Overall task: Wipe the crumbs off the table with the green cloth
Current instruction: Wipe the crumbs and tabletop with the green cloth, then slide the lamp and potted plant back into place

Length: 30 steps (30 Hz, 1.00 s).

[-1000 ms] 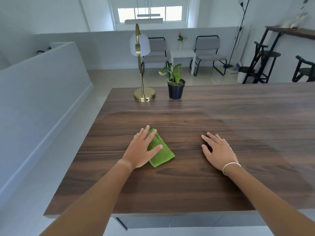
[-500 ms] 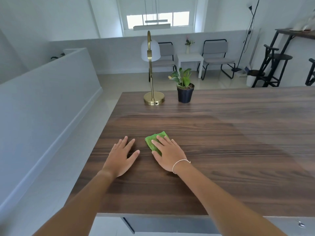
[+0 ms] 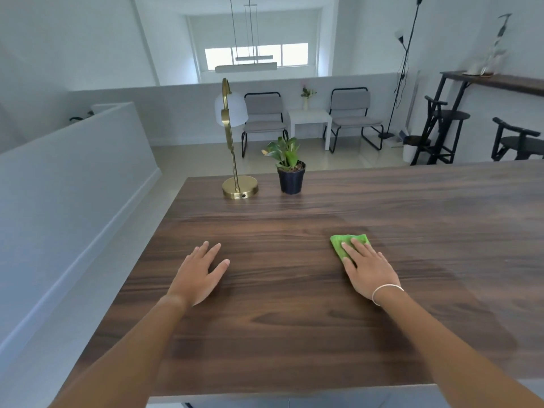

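The green cloth lies folded on the dark wooden table, right of centre. My right hand presses flat on top of it, covering its near half, with a thin bracelet on the wrist. My left hand rests flat on the bare wood to the left, fingers spread, holding nothing. I can make out no crumbs on the wood.
A brass lamp with a white shade and a small potted plant stand near the table's far edge. The table's left edge drops to the floor beside a low white wall. Chairs and black stools stand beyond.
The cloth went from under my left hand to under my right hand, which then slid it to the right across the table. My left hand stays flat on the wood.
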Available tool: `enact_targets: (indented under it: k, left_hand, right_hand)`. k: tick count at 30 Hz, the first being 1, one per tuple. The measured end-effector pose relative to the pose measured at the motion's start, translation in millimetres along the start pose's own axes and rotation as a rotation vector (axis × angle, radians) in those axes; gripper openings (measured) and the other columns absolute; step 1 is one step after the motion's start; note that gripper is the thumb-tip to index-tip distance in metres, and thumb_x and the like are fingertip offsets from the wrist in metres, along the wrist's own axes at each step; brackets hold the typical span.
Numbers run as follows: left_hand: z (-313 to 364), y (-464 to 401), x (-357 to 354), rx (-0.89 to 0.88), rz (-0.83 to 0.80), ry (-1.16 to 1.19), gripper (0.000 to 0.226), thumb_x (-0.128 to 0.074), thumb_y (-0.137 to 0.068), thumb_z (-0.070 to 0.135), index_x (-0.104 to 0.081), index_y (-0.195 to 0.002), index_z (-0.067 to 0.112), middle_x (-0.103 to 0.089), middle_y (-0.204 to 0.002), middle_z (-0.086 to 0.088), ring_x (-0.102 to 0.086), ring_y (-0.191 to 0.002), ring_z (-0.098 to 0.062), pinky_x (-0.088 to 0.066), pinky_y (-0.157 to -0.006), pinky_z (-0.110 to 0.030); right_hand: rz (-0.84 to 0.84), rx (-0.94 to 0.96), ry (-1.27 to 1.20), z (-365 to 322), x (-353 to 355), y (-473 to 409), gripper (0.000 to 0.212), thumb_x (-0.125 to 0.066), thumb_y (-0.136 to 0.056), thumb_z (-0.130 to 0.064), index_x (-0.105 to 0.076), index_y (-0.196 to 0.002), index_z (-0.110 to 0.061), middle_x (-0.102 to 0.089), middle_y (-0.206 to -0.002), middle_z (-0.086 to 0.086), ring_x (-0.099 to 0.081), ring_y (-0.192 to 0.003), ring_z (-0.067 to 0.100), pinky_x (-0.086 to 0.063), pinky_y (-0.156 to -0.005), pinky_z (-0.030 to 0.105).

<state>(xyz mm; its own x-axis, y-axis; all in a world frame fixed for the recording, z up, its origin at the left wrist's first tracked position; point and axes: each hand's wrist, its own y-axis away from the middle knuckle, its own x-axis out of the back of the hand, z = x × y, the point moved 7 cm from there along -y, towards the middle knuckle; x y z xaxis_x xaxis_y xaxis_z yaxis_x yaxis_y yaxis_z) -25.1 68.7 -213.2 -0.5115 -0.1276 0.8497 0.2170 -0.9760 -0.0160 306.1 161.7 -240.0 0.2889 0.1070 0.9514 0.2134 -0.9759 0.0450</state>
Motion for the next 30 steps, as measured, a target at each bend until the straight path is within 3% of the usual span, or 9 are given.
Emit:
enact_targets:
  k: [5,11,21,27,30]
  left_hand:
    - [25.5,-11.9,0.6,-0.019,0.018,0.051,0.056,-0.043,-0.093,0.042,-0.028,-0.144,0.024,-0.014,-0.158,-0.003,-0.005,-0.146,-0.020,-0.006,-0.117,-0.036]
    - [28.0,-34.9,20.4,-0.006,0.060,0.116,0.056,-0.043,-0.092,0.044,-0.029,-0.144,0.026,-0.017,-0.157,-0.001,-0.010,-0.145,-0.016,-0.011,-0.115,-0.036]
    - [15.1,-123.5,46.0,-0.035,0.075,0.340,0.056,-0.044,-0.093,0.042,-0.029,-0.144,0.024,-0.022,-0.156,0.001,-0.014,-0.144,-0.012,-0.011,-0.115,-0.033]
    - [10.6,-193.2,62.6,-0.048,0.063,0.550,0.053,-0.043,-0.093,0.042,-0.029,-0.143,0.027,-0.030,-0.153,0.003,-0.025,-0.140,-0.014,-0.020,-0.115,-0.036]
    - [16.5,-224.3,68.8,-0.074,0.049,0.664,0.053,-0.041,-0.094,0.042,-0.028,-0.144,0.026,-0.031,-0.151,0.004,-0.028,-0.138,-0.012,-0.022,-0.111,-0.029]
  right_hand:
    - [0.014,-0.004,-0.090,-1.6,15.0,-10.5,0.050,-0.033,-0.095,-0.042,-0.031,-0.143,-0.027,-0.021,-0.157,-0.004,-0.018,-0.144,0.019,-0.006,-0.119,0.038]
    - [0.124,0.088,-0.319,-51.3,50.2,-42.2,0.053,-0.042,-0.093,-0.042,-0.035,-0.142,-0.025,-0.026,-0.155,-0.002,-0.023,-0.143,0.014,-0.006,-0.119,0.035]
    - [0.153,-0.024,-0.601,-102.1,41.8,-124.8,0.073,-0.057,-0.080,-0.053,-0.027,-0.143,-0.030,-0.025,-0.155,-0.006,-0.023,-0.143,0.019,-0.024,-0.116,0.041]
    - [0.245,-0.070,-0.706,-118.4,38.9,-172.0,0.085,-0.065,-0.077,-0.050,-0.018,-0.146,-0.032,-0.020,-0.156,-0.008,-0.025,-0.142,0.016,-0.029,-0.112,0.039]
    - [0.309,-0.078,-0.741,-122.4,41.0,-193.9,0.092,-0.068,-0.076,-0.046,-0.012,-0.147,-0.031,-0.018,-0.157,-0.007,-0.023,-0.143,0.016,-0.028,-0.112,0.038]
